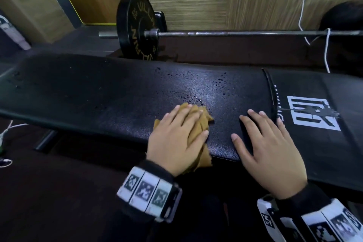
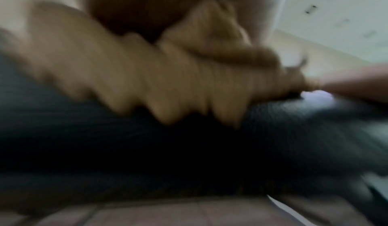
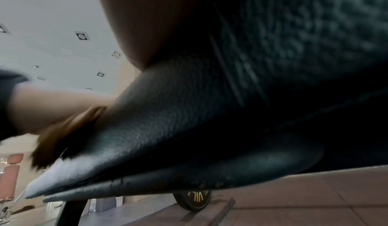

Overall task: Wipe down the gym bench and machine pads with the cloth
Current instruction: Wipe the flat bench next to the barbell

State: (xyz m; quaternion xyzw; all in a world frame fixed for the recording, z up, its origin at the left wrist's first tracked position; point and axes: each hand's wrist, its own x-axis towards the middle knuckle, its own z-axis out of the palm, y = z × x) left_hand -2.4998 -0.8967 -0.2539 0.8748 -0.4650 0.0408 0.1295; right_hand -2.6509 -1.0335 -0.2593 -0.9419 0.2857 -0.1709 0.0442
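Note:
A long black padded gym bench (image 1: 98, 94) runs across the head view, with water droplets (image 1: 186, 74) on its far side and a wet streak by the cloth. A bunched tan cloth (image 1: 205, 119) lies near the bench's front edge. My left hand (image 1: 182, 129) lies flat on it with fingers straight, pressing it onto the pad. The left wrist view is blurred and shows the cloth (image 2: 147, 73) against the dark pad (image 2: 126, 146). My right hand (image 1: 261, 135) rests flat on the bench to the right, fingers spread and holding nothing. The right wrist view shows the pad (image 3: 189, 113) and the cloth (image 3: 63, 138).
A second black pad with a white logo (image 1: 314, 114) adjoins the bench on the right. Behind the bench a barbell (image 1: 216, 34) with a black plate (image 1: 137, 27) lies on the floor by a wooden wall. A white cable (image 1: 327, 51) hangs over the bar.

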